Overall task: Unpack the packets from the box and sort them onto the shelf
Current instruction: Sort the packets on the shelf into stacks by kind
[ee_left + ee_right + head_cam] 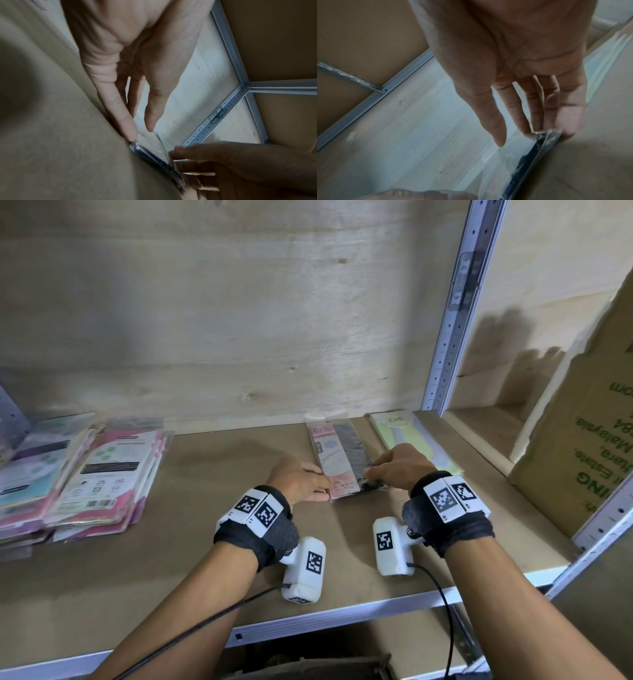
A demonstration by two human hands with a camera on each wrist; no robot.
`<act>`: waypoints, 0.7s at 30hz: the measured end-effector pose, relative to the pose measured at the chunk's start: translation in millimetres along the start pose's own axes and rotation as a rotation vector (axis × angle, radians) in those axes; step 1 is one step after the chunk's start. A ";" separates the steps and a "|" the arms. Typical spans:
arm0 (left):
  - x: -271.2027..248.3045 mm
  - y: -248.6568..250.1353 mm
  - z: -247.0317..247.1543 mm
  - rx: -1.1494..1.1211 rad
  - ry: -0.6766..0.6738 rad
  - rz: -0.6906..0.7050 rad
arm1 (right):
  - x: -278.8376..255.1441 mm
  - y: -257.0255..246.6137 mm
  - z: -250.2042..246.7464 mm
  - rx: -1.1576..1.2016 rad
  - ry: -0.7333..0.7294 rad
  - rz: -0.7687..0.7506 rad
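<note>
**Now squaring a packet on the shelf**

Head view: both hands sit at the near end of the pink-black packet (pixel 342 460) lying flat on the shelf (pixel 222 474); the left hand (pixel 298 479) touches its left edge, the right hand (pixel 400 465) its right corner; a judgement: placing is nearly done, and next comes letting go and fetching another from the box (pixel 582 419). One green packet (pixel 411 436) lies just beside; one stack (pixel 82 474) lies well left, too overlapped to count.

Left wrist: straight fingers (pixel 126 119) press the packet's edge; nothing gripped.

Right wrist: fingertips (pixel 570 121) touch the corner, extended; whether they pinch, I cannot tell.
</note>
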State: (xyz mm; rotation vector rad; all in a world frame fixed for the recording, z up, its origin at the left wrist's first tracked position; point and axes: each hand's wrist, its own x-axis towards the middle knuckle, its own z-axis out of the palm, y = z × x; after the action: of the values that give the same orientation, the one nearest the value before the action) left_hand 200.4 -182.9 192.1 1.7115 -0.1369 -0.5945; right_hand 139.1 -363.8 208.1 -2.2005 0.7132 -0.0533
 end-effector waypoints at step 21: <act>-4.5 5.8 -29.3 0.070 0.032 0.084 | -13.8 -14.8 -8.8 -0.096 0.106 -0.115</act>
State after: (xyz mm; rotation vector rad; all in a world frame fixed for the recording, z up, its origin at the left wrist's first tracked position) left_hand 211.2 -156.6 202.2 1.7726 -0.2081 -0.5052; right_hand 132.3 -355.1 227.2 -2.3439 0.6581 -0.1993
